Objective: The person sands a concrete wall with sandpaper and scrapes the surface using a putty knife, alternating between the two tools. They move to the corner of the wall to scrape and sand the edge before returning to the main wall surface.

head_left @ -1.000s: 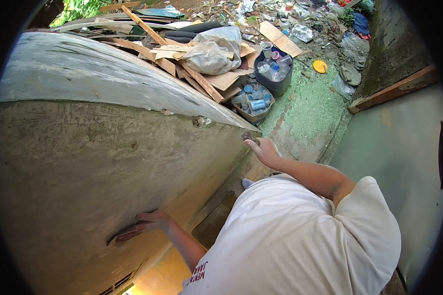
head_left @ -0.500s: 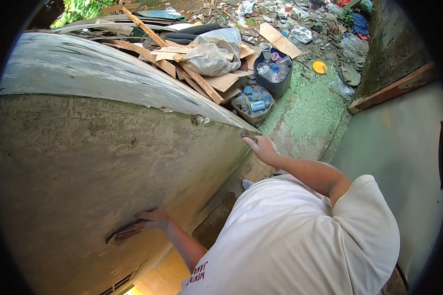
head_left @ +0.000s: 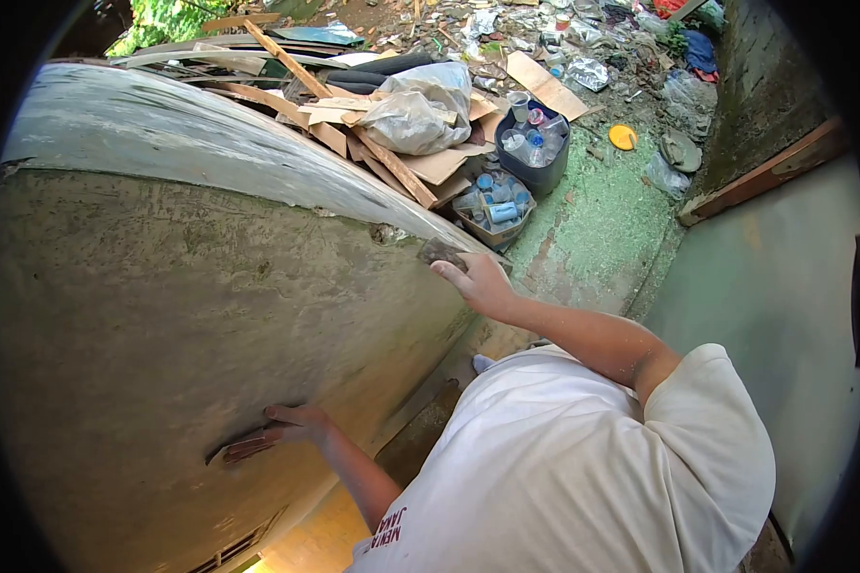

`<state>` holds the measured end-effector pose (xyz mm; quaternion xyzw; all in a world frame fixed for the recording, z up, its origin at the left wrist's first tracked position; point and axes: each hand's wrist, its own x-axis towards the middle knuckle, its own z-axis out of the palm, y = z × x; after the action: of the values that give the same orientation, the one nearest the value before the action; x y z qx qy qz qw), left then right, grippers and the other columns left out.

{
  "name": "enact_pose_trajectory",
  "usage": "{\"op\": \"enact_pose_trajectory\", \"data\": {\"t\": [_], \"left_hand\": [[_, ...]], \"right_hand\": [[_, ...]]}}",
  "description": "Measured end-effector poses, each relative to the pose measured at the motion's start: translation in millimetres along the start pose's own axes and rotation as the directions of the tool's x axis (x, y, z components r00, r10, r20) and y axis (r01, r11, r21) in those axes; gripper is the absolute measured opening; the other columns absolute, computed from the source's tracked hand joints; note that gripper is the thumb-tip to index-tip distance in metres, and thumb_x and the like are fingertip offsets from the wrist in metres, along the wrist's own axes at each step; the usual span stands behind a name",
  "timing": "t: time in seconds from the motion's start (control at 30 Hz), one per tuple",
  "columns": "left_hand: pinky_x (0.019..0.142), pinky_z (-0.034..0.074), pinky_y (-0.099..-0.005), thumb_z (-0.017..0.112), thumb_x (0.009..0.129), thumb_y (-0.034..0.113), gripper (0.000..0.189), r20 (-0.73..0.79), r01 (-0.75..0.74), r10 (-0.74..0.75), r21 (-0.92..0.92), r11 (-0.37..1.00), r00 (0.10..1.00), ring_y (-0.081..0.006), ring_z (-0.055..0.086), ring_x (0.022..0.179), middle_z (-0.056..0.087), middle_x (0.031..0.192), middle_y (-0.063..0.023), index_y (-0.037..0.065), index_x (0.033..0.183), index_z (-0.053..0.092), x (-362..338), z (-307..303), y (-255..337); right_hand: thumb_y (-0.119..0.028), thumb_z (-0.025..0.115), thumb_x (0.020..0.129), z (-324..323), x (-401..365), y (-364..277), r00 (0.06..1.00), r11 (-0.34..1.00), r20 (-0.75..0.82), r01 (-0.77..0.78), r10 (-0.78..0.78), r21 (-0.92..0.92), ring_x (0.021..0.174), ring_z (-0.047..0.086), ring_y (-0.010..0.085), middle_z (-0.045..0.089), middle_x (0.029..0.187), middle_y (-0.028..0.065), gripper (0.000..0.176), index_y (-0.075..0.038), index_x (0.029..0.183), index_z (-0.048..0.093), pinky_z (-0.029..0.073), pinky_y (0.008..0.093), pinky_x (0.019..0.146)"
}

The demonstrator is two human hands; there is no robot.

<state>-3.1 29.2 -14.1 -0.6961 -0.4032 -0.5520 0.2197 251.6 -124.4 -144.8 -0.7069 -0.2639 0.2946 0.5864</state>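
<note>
My right hand (head_left: 488, 286) reaches up to the far top corner of the plastered wall (head_left: 191, 315), fingers closed on a flat grey-brown piece (head_left: 442, 252) that looks like sandpaper. That piece lies against the wall just below its grey top ledge (head_left: 229, 143). Lower down, my left hand (head_left: 301, 423) is against the same wall, its thumb apart from the fingers. A thin dark-edged piece (head_left: 217, 455) shows at its fingertips, and I cannot tell what it is. Pale dust speckles my right forearm.
Behind the wall lie planks (head_left: 339, 115), cardboard and a pale plastic bag (head_left: 419, 110). A dark bin (head_left: 548, 175) and a box (head_left: 492, 236) hold plastic cups and bottles. Rubbish covers the ground beyond. A greenish panel (head_left: 764, 296) stands at my right, and a yellow lid (head_left: 623, 137) lies on the floor.
My right hand has moved left along the wall's top edge with its flat piece, which now shows more fully. My left hand has stayed almost in place.
</note>
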Motion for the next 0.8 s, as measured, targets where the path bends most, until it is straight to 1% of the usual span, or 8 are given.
{"op": "enact_pose_trajectory", "data": {"t": [0.1,0.2,0.33,0.4,0.53,0.6,0.67,0.8], "left_hand": [[0.115,-0.004,-0.0451,0.038,0.099,0.048,0.084,0.006,-0.002,0.002,-0.018,1.000,1.000,-0.0372,-0.008,0.144,-0.010,0.154,-0.0264,-0.010,0.146,0.000,0,0,-1],[0.115,-0.004,-0.0450,0.039,0.099,0.047,0.083,0.008,0.013,-0.013,-0.028,1.000,1.000,-0.0371,-0.009,0.144,-0.010,0.154,-0.0262,-0.010,0.146,0.000,0,0,4],[0.115,-0.005,-0.0453,0.040,0.099,0.045,0.083,0.002,0.043,-0.043,-0.039,0.998,0.999,-0.0368,-0.010,0.144,-0.011,0.154,-0.0260,-0.010,0.146,0.000,2,-2,12],[0.115,-0.005,-0.0455,0.041,0.099,0.045,0.083,0.007,0.046,-0.045,-0.059,0.997,0.999,-0.0369,-0.010,0.144,-0.010,0.154,-0.0260,-0.010,0.146,0.000,-1,-1,7],[0.115,-0.005,-0.0456,0.041,0.098,0.045,0.084,0.035,0.041,-0.038,-0.103,0.994,0.999,-0.0371,-0.010,0.144,-0.010,0.154,-0.0262,-0.009,0.146,0.000,-3,2,-5],[0.115,-0.004,-0.0456,0.042,0.098,0.045,0.084,0.050,0.055,-0.049,-0.122,0.991,0.998,-0.0374,-0.009,0.144,-0.010,0.154,-0.0263,-0.009,0.146,-0.001,-7,1,-11],[0.115,-0.004,-0.0456,0.042,0.098,0.045,0.084,0.053,0.078,-0.072,-0.123,0.989,0.996,-0.0376,-0.009,0.144,-0.010,0.154,-0.0265,-0.009,0.146,-0.001,-10,-1,-19],[0.115,-0.003,-0.0456,0.043,0.098,0.045,0.085,0.059,0.123,-0.117,-0.124,0.985,0.991,-0.0381,-0.009,0.144,-0.009,0.154,-0.0269,-0.009,0.146,-0.002,-16,7,-27]], "right_hand": [[-0.051,0.055,0.090,-7,-15,-28,0.999,0.994,0.017,-0.029,0.027,0.104,0.051,0.042,0.0223,0.046,0.053,0.0123,0.060,0.005,0.069,0.056,0.040,0.0397,0.054],[-0.056,0.052,0.090,-13,-25,13,0.992,0.991,0.044,-0.114,0.117,-0.070,0.054,0.052,0.0301,0.052,0.055,0.0161,0.064,0.004,0.069,0.059,0.042,0.0430,0.058],[-0.055,0.051,0.091,-10,-24,34,0.979,0.979,0.068,-0.186,0.192,-0.084,0.053,0.051,0.0291,0.052,0.055,0.0162,0.063,0.004,0.068,0.057,0.042,0.0431,0.058],[-0.053,0.053,0.091,-5,-1,3,0.999,1.000,-0.043,-0.004,0.004,0.005,0.052,0.053,0.0273,0.049,0.052,0.0159,0.063,0.006,0.069,0.055,0.042,0.0441,0.058],[-0.052,0.055,0.091,-3,-4,-34,0.995,0.986,-0.035,0.092,-0.088,0.136,0.051,0.055,0.0215,0.047,0.050,0.0117,0.061,0.002,0.064,0.052,0.042,0.0390,0.052],[-0.051,0.054,0.092,-5,-16,-16,0.933,0.826,0.222,-0.355,0.284,0.438,0.051,0.054,0.0140,0.045,0.050,0.0053,0.054,-0.005,0.064,0.048,0.041,0.0301,0.046],[-0.047,0.055,0.094,-14,-37,-6,0.857,0.679,0.364,-0.513,0.366,0.525,0.050,0.051,0.0105,0.047,0.056,0.0013,0.042,-0.010,0.075,0.049,0.041,0.0240,0.045],[-0.017,0.062,0.090,-18,-68,18,0.764,0.489,0.548,-0.641,0.339,0.591,0.058,0.055,0.0157,0.054,0.071,0.0045,0.018,-0.011,0.098,0.046,0.047,0.0284,0.054]]}}
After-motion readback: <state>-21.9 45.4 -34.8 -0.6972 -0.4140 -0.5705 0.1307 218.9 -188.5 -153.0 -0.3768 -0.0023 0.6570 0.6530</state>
